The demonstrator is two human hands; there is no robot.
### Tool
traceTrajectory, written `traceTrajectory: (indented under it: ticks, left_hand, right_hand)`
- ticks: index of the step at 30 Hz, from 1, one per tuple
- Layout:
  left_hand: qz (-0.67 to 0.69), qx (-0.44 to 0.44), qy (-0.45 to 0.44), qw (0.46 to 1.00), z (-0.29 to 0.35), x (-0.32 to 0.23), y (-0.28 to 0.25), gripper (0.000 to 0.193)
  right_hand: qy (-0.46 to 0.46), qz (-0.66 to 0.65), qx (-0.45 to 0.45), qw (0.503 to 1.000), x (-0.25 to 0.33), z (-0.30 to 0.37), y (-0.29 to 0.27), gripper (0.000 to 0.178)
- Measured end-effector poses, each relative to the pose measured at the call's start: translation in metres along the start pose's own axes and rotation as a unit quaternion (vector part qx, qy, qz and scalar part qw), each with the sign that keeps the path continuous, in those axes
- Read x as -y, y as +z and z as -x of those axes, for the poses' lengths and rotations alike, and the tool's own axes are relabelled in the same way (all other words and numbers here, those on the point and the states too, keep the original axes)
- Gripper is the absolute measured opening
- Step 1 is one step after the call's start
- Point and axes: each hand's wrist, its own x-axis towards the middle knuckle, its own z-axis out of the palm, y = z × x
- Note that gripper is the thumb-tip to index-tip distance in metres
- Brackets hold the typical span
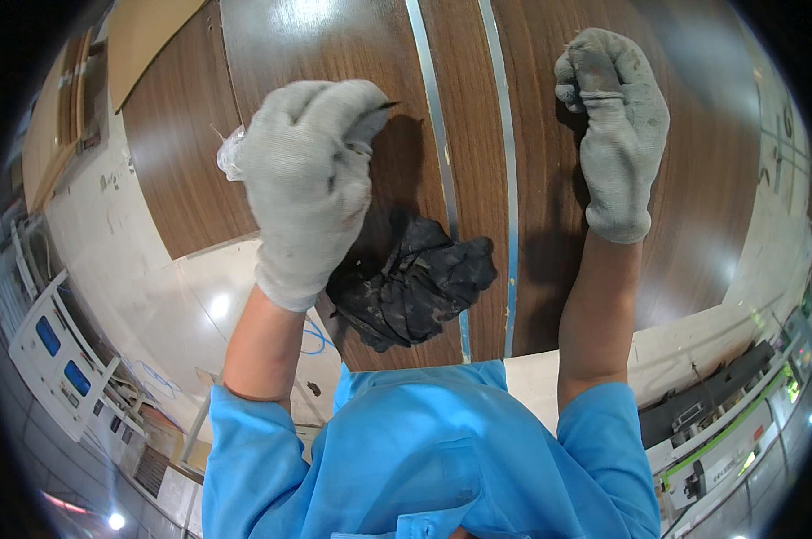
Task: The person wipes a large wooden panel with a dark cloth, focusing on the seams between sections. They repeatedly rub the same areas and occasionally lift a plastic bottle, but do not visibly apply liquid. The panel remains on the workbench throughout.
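My left hand (pixel 307 175), in a pale grey knit glove, is raised over the brown wood-grain panel (pixel 325 54). Its fingers are pinched together, and a small dark pointed tip sticks out at the fingertips; what it belongs to is hidden. Clear crumpled plastic (pixel 232 154) shows beside that hand's outer edge. My right hand (pixel 617 126), gloved alike with soiled fingertips, is curled closed over the right-hand panel (pixel 693 153); whatever its fingers may hold is hidden. Between my arms a crumpled black cloth (pixel 415 283) lies at the near edge.
Two pale bluish strips (pixel 505 180) run lengthwise between the panels. Another brown panel (pixel 177 135) and a tan board (pixel 145 40) lie at the left. A white machine with blue windows (pixel 60 359) stands far left, and green-edged equipment (pixel 738 431) at the lower right.
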Motion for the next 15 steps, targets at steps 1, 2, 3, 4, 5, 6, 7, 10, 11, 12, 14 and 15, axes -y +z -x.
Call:
traceTrajectory:
  ticks: [1, 2, 3, 4, 5, 6, 7, 10, 11, 12, 14, 15]
  left_hand:
    - [-0.025, 0.004, 0.017, 1.000, 0.003, 0.003, 0.003, 0.026]
    - [-0.051, 0.007, 0.035, 0.998, 0.005, 0.005, 0.007, 0.029]
    - [-0.076, 0.015, 0.060, 0.995, 0.007, 0.007, 0.010, 0.031]
    - [-0.082, 0.015, 0.066, 0.994, 0.009, 0.009, 0.013, 0.036]
    - [-0.092, 0.016, 0.066, 0.993, 0.010, 0.010, 0.015, 0.036]
    - [-0.101, 0.018, 0.073, 0.992, 0.011, 0.011, 0.017, 0.035]
    - [-0.110, 0.020, 0.079, 0.991, 0.011, 0.012, 0.019, 0.035]
    - [-0.118, 0.009, 0.090, 0.989, 0.008, 0.014, 0.022, 0.035]
    - [-0.114, 0.005, 0.092, 0.989, 0.007, 0.014, 0.023, 0.035]
    - [-0.111, 0.004, 0.091, 0.990, 0.006, 0.014, 0.024, 0.035]
    - [-0.113, 0.005, 0.091, 0.989, 0.004, 0.013, 0.024, 0.035]
    - [-0.117, 0.007, 0.093, 0.989, 0.003, 0.012, 0.024, 0.034]
  right_hand:
    - [0.008, -0.002, -0.007, 1.000, -0.003, -0.001, -0.004, 0.022]
    - [0.015, -0.004, -0.014, 1.000, -0.005, -0.001, -0.006, 0.022]
    - [0.007, -0.021, -0.011, 1.000, -0.008, 0.000, -0.007, 0.021]
    - [-0.001, -0.037, -0.008, 0.999, -0.010, 0.000, -0.008, 0.021]
    - [-0.009, -0.053, -0.005, 0.999, -0.012, 0.001, -0.007, 0.021]
    - [-0.006, -0.058, -0.006, 0.998, -0.014, 0.002, -0.007, 0.022]
    - [-0.003, -0.063, -0.008, 0.998, -0.015, 0.003, -0.006, 0.022]
    - [-0.001, -0.039, -0.023, 0.999, -0.015, 0.001, -0.002, 0.024]
    - [-0.002, -0.026, -0.028, 0.999, -0.014, 0.000, -0.002, 0.024]
    - [-0.004, -0.029, -0.033, 0.999, -0.013, 0.000, -0.001, 0.024]
    - [-0.006, -0.037, -0.042, 0.998, -0.011, -0.002, 0.001, 0.023]
    - [0.000, -0.042, -0.047, 0.998, -0.011, -0.002, 0.002, 0.022]
